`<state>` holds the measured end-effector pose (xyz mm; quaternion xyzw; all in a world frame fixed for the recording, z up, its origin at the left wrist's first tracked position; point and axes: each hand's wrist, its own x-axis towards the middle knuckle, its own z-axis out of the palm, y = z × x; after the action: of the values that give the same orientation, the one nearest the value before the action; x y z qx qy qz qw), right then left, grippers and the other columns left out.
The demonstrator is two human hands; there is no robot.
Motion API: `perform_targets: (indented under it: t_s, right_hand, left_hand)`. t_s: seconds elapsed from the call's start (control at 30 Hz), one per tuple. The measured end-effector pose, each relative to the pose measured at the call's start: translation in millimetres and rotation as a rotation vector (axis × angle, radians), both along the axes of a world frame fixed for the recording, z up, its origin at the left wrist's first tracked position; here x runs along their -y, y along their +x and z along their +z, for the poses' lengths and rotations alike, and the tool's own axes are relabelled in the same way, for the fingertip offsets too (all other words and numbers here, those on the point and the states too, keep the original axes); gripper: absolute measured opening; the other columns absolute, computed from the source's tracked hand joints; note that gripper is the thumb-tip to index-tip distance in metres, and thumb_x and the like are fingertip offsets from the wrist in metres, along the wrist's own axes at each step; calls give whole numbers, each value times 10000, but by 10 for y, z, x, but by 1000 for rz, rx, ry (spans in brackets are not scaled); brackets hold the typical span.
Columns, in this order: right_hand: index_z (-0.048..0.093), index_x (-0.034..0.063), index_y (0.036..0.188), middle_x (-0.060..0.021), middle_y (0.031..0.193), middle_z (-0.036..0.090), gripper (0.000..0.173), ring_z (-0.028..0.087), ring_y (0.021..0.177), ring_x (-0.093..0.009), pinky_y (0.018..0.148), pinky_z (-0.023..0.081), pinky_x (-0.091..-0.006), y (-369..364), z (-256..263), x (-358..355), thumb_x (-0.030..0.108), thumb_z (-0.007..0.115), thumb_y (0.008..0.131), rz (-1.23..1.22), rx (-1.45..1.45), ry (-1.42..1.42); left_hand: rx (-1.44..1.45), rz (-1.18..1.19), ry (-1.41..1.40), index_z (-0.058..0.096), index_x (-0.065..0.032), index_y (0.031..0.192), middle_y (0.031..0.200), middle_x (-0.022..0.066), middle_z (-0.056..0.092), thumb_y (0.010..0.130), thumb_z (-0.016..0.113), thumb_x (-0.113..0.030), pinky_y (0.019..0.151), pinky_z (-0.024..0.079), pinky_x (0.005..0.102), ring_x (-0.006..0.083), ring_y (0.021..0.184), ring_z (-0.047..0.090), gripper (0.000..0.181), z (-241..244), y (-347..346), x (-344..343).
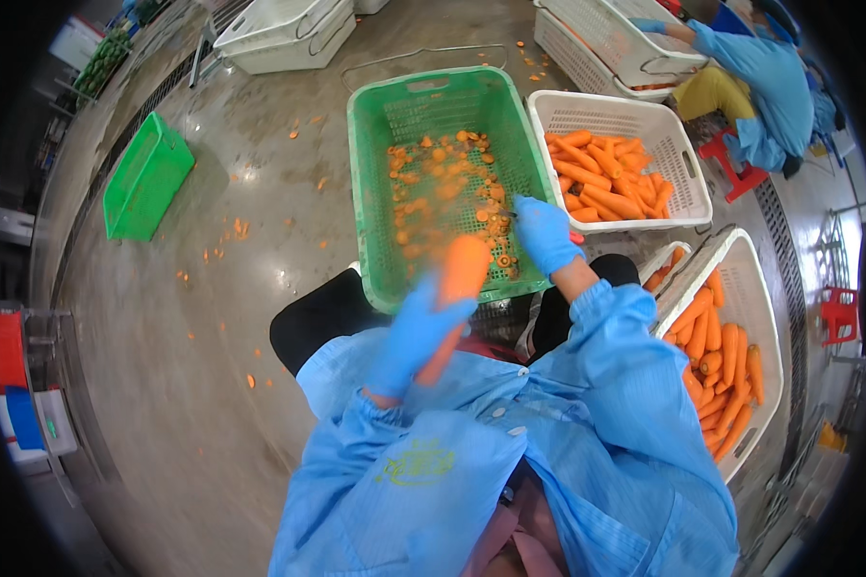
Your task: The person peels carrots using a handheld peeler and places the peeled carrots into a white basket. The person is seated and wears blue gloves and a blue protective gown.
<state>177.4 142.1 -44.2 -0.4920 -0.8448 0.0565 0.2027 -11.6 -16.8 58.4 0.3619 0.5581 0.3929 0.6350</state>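
My left hand, in a blue glove, is closed around a large carrot, blurred by motion, over the near edge of the green plastic crate. My right hand, also gloved in blue, is at the crate's right wall, with its fingers closed on a tool. A short dark part of that tool shows at the fingertips and a red end below the palm; it looks like a knife, mostly hidden. Cut carrot ends lie scattered on the crate's mesh bottom.
White crates of carrots stand at the right and lower right. More white crates stand farther back. A small green crate is on the wet floor at left, among carrot scraps. A co-worker sits on a red stool.
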Motion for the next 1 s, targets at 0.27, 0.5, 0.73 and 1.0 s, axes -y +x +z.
perform_targets:
  t_s: [0.27, 0.5, 0.73, 1.0]
  right_hand:
    - [708, 63, 1007, -185, 857, 686, 344, 666, 784, -336, 765, 521, -426, 194, -150, 419, 346, 635, 825, -119, -469, -600]
    - [632, 79, 1235, -11, 858, 657, 343, 509, 625, -60, 570, 422, -204, 987, 844, 855, 231, 568, 935, -380, -1270, -985]
    - [646, 60, 1190, 1, 762, 621, 302, 392, 500, -16, 458, 312, -157, 1367, 1202, 973, 219, 578, 942, -331, -1449, -1097]
    - [648, 37, 1036, -32, 764, 651, 240, 480, 538, -29, 458, 343, -178, 988, 1065, 978, 243, 631, 914, -104, -1480, -1174]
  left_hand:
    - [343, 195, -143, 460, -21, 1297, 966, 120, 625, 869, 635, -237, 619, 535, 297, 199, 730, 626, 510, -399, 53, -157]
    - [323, -83, 77, 354, -27, 1407, 1179, 143, 571, 889, 596, -245, 722, 543, 322, 246, 899, 634, 612, -279, 888, -1484]
    - [185, -418, 158, 494, -47, 1349, 1293, 106, 554, 923, 560, -370, 945, 455, 354, 243, 1196, 524, 539, 3, 1580, -1598]
    - [470, -309, -48, 630, 36, 1087, 996, 152, 676, 922, 557, -177, 695, 547, 293, 210, 803, 666, 280, 162, 1439, -1104]
